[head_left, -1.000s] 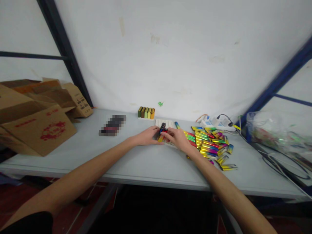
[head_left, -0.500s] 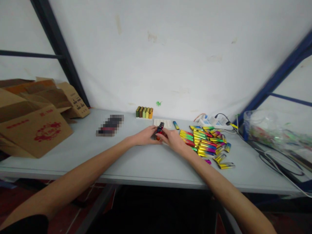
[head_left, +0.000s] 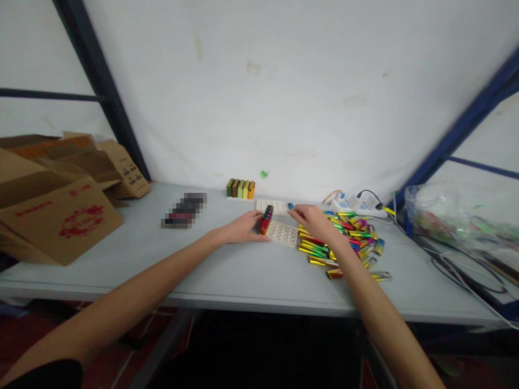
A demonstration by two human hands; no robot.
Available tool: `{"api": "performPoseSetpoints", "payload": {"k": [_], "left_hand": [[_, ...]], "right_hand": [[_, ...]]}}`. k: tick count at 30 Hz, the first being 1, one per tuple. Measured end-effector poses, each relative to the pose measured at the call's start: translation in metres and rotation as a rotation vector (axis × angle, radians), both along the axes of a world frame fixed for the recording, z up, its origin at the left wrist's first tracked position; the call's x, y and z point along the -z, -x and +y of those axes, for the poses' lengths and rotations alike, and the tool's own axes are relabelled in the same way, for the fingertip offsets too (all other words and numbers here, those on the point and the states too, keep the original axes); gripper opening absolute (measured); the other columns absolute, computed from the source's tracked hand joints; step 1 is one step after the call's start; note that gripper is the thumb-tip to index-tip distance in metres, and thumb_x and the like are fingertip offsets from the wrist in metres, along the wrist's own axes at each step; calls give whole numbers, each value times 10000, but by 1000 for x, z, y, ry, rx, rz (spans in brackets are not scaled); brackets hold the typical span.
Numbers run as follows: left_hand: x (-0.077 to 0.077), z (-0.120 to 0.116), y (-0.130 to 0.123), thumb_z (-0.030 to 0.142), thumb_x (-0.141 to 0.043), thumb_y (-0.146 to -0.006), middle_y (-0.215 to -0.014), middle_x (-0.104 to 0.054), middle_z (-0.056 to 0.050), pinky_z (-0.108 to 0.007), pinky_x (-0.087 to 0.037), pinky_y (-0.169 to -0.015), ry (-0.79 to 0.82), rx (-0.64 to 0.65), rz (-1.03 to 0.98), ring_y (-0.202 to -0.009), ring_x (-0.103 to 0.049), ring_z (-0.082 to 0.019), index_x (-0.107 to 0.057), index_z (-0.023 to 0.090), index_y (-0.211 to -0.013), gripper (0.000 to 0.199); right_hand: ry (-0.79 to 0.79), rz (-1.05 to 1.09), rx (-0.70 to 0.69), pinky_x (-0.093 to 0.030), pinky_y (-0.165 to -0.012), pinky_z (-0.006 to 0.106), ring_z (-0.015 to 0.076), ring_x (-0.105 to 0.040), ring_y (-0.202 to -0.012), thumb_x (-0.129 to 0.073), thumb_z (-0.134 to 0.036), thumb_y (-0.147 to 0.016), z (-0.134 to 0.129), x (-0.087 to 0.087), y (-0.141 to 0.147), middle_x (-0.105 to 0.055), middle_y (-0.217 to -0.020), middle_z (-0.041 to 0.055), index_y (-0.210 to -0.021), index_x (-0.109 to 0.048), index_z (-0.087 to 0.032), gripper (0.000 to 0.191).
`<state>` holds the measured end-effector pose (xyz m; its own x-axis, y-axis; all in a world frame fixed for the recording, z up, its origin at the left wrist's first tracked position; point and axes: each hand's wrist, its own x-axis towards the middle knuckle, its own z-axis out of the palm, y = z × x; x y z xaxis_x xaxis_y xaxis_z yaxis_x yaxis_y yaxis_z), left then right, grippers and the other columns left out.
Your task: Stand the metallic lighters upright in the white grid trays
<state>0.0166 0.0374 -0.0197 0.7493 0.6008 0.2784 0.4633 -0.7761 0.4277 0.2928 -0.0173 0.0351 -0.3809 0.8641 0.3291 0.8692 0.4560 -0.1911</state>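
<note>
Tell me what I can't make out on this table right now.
All in the head view:
- Left side of the row of lighters: behind the left hand.
- Whether the right hand grips anything: its curled fingers hide it.
- Part of the pile of shiny lighters: under the right forearm.
- Identity of the dark item: pixelated.
- Far left of the cardboard box: cut off by the picture's edge.

The flat grey worktop [head_left: 243, 275] directly carries brown cardboard boxes [head_left: 73, 216], white moulded trays [head_left: 286, 235] and a heap of shiny multicoloured lighters [head_left: 359, 236].
</note>
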Motion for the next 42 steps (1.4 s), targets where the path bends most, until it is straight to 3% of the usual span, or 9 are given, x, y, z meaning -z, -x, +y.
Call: {"api": "performPoseSetpoints", "payload": {"k": [2,6,14,19,24,26,29,33,42], "left_hand": [[0,0,0,689,-727,-854,-1439,-602,-166,-424,-405,-1202,-5,3,8,-1354,-552,-345,-630,155,-1324,718],[0,1,1,693,-717,-858,-1416,-613,-160,-423,-414,-1196,-12,14,12,-1333,-563,-339,-633,162,-1310,702],[2,4,0,725,-704,-849,-1402,-614,-156,-440,-422,-1194,-10,26,-3,-1323,-568,-344,-634,182,-1310,716],[2,4,0,731,-694,-857,-1400,-610,-151,-443,-426,-1196,-20,26,2,-1321,-568,-335,-635,189,-1304,705],[1,3,0,718,-703,-861,-1437,-593,-166,-455,-402,-1219,-1,30,7,-1346,-555,-344,-634,177,-1320,713],[1,3,0,717,-708,-856,-1417,-604,-171,-458,-409,-1213,-1,28,6,-1335,-564,-350,-639,168,-1310,716],[2,4,0,717,-713,-848,-1391,-623,-161,-466,-428,-1197,-12,24,-5,-1316,-579,-354,-644,177,-1292,703],[1,3,0,711,-713,-849,-1410,-619,-154,-468,-431,-1196,-14,25,-11,-1324,-573,-351,-641,185,-1295,694],[-1,1,0,703,-705,-855,-1429,-605,-162,-443,-408,-1214,-4,25,-3,-1344,-562,-352,-645,169,-1310,704]], "right_hand": [[31,-68,77,-462,-829,294,213,-686,-877,-556,-282,-1061,6,-1,-26,-763,-995,127,-1025,-756,-130,253],[163,-182,246,-489,-928,322,264,-705,-1048,-667,-282,-984,8,-4,-74,-768,-1137,172,-1112,-776,-121,232],[431,-88,371,-539,-772,288,256,-740,-973,-813,-342,-815,-8,-15,-127,-801,-1119,94,-1070,-815,-193,295],[485,-118,399,-528,-718,288,251,-737,-944,-828,-316,-788,-5,-11,-127,-798,-1097,81,-1021,-811,-206,258],[325,-108,414,-535,-835,300,249,-726,-1011,-793,-252,-826,2,-7,-124,-782,-1148,126,-1116,-769,-153,307],[345,-110,418,-534,-830,297,250,-727,-1015,-810,-229,-804,4,-5,-124,-782,-1159,132,-1126,-767,-147,335],[432,-107,409,-524,-757,273,229,-737,-930,-789,-207,-811,5,-4,-123,-801,-1076,108,-1043,-788,-149,240],[384,-93,391,-515,-740,269,213,-735,-870,-677,-186,-879,7,-3,-117,-814,-1005,96,-985,-811,-157,173],[287,-153,362,-500,-781,302,239,-714,-862,-588,-329,-988,7,-6,-108,-809,-992,135,-962,-818,-134,303]]}}
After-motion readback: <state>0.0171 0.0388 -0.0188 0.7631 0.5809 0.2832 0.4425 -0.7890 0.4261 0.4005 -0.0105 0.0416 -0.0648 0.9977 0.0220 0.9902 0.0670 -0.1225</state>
